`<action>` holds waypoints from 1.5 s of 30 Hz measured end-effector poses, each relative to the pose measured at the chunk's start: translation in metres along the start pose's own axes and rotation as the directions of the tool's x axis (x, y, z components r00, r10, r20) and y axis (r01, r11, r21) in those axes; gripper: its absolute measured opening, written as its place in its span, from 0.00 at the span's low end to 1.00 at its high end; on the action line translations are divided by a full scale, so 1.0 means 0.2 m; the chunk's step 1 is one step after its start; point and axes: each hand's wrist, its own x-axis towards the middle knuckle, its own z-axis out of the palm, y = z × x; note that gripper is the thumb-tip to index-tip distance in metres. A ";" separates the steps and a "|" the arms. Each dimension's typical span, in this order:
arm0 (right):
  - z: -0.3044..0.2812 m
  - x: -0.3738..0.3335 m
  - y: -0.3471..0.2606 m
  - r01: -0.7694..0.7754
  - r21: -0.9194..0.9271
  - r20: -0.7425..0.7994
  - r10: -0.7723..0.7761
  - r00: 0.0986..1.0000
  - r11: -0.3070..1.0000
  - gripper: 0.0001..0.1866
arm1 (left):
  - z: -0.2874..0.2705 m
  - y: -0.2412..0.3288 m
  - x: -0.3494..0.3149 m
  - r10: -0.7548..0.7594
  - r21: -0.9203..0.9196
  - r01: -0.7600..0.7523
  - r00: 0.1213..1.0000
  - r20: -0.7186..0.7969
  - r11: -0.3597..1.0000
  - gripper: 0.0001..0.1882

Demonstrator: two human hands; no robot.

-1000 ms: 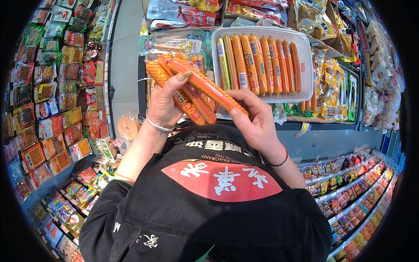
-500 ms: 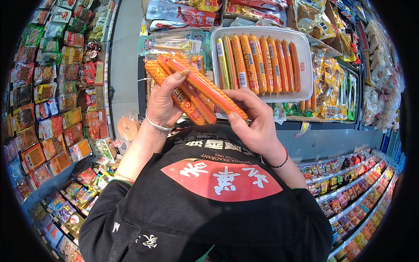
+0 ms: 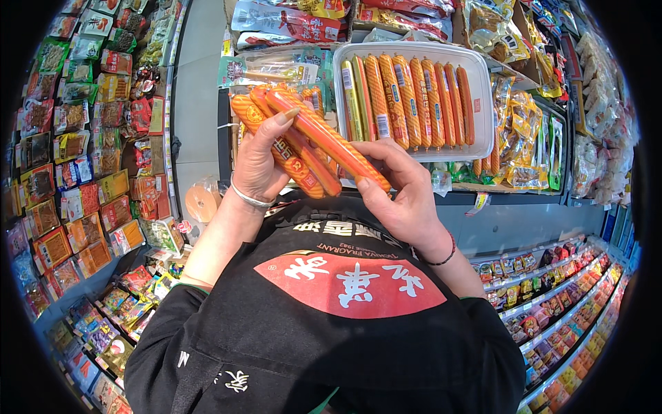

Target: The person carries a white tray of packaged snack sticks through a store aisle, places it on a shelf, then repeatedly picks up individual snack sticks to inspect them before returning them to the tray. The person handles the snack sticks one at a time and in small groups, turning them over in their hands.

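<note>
Several wrapped sausages [image 3: 298, 164] in orange and yellow film are bunched in my left hand [image 3: 259, 160], its thumb pressed across them. My right hand [image 3: 398, 183] grips the lower end of the topmost sausage [image 3: 329, 141], a red-orange one slanting from upper left to lower right. Beyond my hands, a clear plastic tub [image 3: 489, 138] holds a row of similar sausages standing side by side, with a green-wrapped one [image 3: 359, 96] near its left end. The far ends of some held sausages overlap more orange packs behind them.
Boxes of snack packets surround the tub, with yellow packs [image 3: 527, 138] to its right and red and silver pouches [image 3: 286, 21] behind. Shelves of packaged food [image 3: 89, 200] line the left. Tiered snack racks [image 3: 552, 297] stand at lower right. A round tan item [image 3: 201, 202] lies beside my left forearm.
The topmost sausage has shifted very slightly in my fingers. Both hands otherwise keep their places, and the tub has not moved.
</note>
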 end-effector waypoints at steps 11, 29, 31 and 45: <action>0.00 0.00 0.02 0.015 -0.013 -0.006 -0.015 1.000 1.000 0.20 | 0.04 -0.01 0.01 -0.001 -0.058 0.004 0.999 0.053 0.998 0.23; 0.02 0.03 0.03 0.146 -0.236 0.087 -0.129 0.988 0.961 0.26 | 0.08 -0.08 0.04 -0.053 -0.073 0.053 0.999 0.002 0.996 0.24; 0.06 0.04 0.01 0.102 -0.428 0.117 -0.056 0.991 0.898 0.42 | 0.10 -0.12 0.05 -0.055 -0.033 0.054 0.998 -0.037 0.998 0.23; -0.20 0.00 0.04 -0.074 0.169 -0.224 0.111 0.968 0.983 0.38 | 0.37 -0.18 -0.02 -0.196 0.352 0.080 0.931 0.308 0.933 0.36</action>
